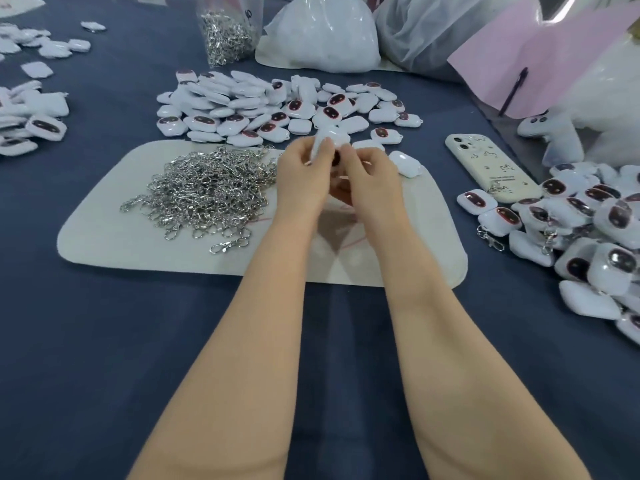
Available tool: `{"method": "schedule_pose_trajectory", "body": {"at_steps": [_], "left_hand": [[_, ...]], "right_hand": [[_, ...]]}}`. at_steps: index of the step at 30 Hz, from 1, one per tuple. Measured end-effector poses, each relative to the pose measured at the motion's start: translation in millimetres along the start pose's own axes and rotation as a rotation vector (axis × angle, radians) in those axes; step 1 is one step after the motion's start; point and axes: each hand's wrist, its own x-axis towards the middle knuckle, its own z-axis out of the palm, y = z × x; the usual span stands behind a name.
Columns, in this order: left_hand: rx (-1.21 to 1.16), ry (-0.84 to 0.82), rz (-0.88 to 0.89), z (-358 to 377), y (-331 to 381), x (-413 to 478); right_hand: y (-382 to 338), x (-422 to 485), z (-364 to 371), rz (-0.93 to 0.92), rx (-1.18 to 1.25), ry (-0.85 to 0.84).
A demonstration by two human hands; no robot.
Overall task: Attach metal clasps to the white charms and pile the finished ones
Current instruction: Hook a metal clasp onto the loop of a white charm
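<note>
Both hands meet above the pale mat [145, 244]. My left hand [304, 174] grips a white charm [329, 138] by its lower part, and my right hand [370, 174] pinches at the same charm from the right. Whether a clasp sits between the fingers is hidden. A heap of loose silver metal clasps [207, 188] lies on the mat, left of the hands. Behind the hands spreads a pile of white charms [263, 105] with dark red oval faces. A pile of charms with clasps attached [581, 237] lies at the right.
A cream-cased phone [491, 168] lies right of the mat. One loose charm [407, 164] rests on the mat's far right corner. A clear bag of clasps [227, 32] and white plastic bags [322, 32] stand at the back. More charms [31, 112] lie far left on the blue cloth.
</note>
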Motion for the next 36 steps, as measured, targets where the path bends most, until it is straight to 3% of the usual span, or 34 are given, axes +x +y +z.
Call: {"method": "schedule_pose_trajectory", "body": {"at_steps": [4,7,9,15,17,21,26,30,36], "left_hand": [[-0.380,0.265,-0.072,-18.2,2.0,9.0],[-0.673,0.326,-0.148,-26.9,-1.3,14.1],[-0.731,0.321,-0.179,-27.5,-2.7,14.2],[-0.766,0.277,-0.161,-23.3,-0.4,13.3],[-0.708,0.246,-0.143,-20.9,0.4,12.1],[-0.340,0.183,-0.107,-14.2,-3.3,10.9],[0.107,-0.011,0.151,-7.2,-7.3,7.4],[0.209,-0.150,0.195,-2.4,-11.4,5.3],[0.359,-0.103,0.239,-1.8,-16.7,9.2]], "right_hand": [[3.8,-4.5,1.6,-0.220,-0.598,-0.110],[6.9,-9.1,8.3,-0.222,-1.013,-0.288],[8.2,-12.1,13.8,-0.250,-1.119,-0.301],[13.1,-13.4,22.0,-0.327,-1.109,-0.267],[13.8,-12.4,19.2,-0.301,-0.970,-0.237],[10.0,-8.0,8.1,-0.206,-0.538,-0.044],[5.9,-1.2,-7.7,-0.120,-0.221,0.064],[5.5,2.3,-12.9,-0.140,-0.184,0.049],[8.8,2.3,-9.8,-0.239,-0.357,0.072]]}}
